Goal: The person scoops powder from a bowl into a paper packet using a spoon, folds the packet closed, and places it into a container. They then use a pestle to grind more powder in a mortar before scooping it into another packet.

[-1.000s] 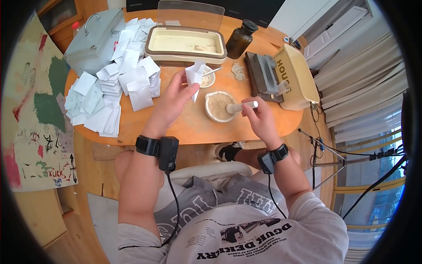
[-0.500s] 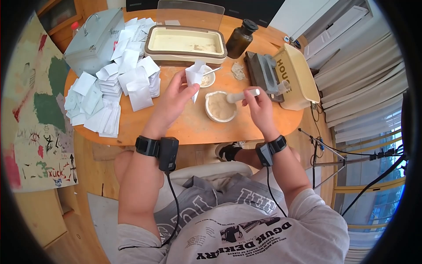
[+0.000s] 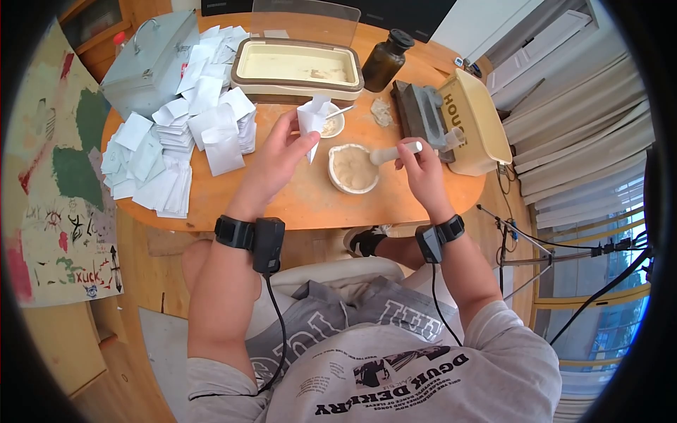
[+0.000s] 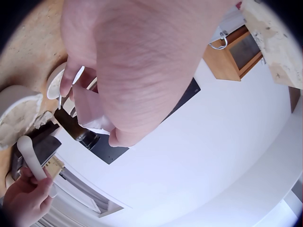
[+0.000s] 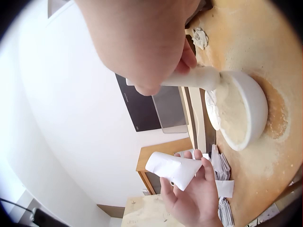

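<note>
Clock faces centred on the mortar (image 3: 354, 169), head view, 12 = far side from the person. Mortar sits upright on the table (image 3: 282, 204), pale powder (image 3: 351, 169) inside.

Right hand (image 3: 424, 176) at 3, fingers curled round the pestle (image 3: 396, 152) handle. Pestle tilted, head at the mortar's 2 o'clock rim; can't tell if it touches. Left hand (image 3: 282, 151) at 9–10, grips the paper cone (image 3: 311, 123), wide end up, tip down. Hands well apart, mortar between.

Around: small bowl (image 3: 338, 129) at 11–12, just beside the mortar, partly hidden by the cone, white stick (image 3: 342, 111) slanting across it. Crumpled lump (image 3: 381, 113) at 1. Dark bottle (image 3: 385, 63), upright, 12–1. Grey device (image 3: 416, 120) at 2, beyond the right hand, yellow bin (image 3: 479, 127) right behind it, small clear cup (image 3: 454, 138) in front of the bin. Open cream box (image 3: 296, 63) at 11, blocks the far side behind cone and bowl. Paper packets (image 3: 176, 134) heaped 9–10, metal case (image 3: 151, 67) behind them at 10.

Edges: table's near edge at 6, bare wood between it and the mortar. More bare top at 7–8, below the left hand, out to the packets. Tightest spot: 11–12, cone over bowl.
</note>
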Demonstrator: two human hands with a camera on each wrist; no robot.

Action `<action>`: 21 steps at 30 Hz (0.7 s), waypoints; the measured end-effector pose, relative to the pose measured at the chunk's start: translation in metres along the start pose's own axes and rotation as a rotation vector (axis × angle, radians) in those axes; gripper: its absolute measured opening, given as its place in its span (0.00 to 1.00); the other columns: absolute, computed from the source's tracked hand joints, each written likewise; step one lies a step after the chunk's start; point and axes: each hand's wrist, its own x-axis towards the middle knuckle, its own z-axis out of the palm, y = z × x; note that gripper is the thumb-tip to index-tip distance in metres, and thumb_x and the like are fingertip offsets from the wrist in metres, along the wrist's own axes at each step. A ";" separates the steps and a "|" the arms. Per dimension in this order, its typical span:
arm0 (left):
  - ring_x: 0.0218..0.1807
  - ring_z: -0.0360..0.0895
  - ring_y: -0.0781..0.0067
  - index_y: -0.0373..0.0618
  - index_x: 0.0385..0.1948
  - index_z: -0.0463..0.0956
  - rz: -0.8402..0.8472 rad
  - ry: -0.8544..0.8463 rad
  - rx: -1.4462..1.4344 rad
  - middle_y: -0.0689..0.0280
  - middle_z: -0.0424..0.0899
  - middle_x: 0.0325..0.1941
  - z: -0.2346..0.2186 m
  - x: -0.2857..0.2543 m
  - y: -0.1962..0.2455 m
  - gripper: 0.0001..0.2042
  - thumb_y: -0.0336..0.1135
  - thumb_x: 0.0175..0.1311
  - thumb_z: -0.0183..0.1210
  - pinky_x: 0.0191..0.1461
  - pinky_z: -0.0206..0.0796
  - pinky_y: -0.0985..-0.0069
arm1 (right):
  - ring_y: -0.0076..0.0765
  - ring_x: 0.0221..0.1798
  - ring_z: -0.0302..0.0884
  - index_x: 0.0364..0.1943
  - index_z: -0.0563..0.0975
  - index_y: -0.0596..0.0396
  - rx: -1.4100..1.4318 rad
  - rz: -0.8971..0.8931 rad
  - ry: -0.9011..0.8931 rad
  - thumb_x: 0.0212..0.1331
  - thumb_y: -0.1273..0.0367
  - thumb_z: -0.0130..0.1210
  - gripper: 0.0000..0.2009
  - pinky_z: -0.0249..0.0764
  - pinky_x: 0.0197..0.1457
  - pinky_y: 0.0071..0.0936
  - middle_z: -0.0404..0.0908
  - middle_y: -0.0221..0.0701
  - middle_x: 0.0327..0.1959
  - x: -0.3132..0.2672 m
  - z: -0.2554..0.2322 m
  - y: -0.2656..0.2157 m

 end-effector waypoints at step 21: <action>0.57 0.74 0.75 0.39 0.67 0.61 0.017 -0.002 0.028 0.63 0.76 0.56 0.000 0.000 -0.002 0.24 0.37 0.74 0.54 0.61 0.68 0.73 | 0.21 0.34 0.77 0.42 0.77 0.61 -0.032 0.048 -0.083 0.70 0.70 0.56 0.07 0.74 0.37 0.20 0.77 0.30 0.35 -0.030 0.003 -0.018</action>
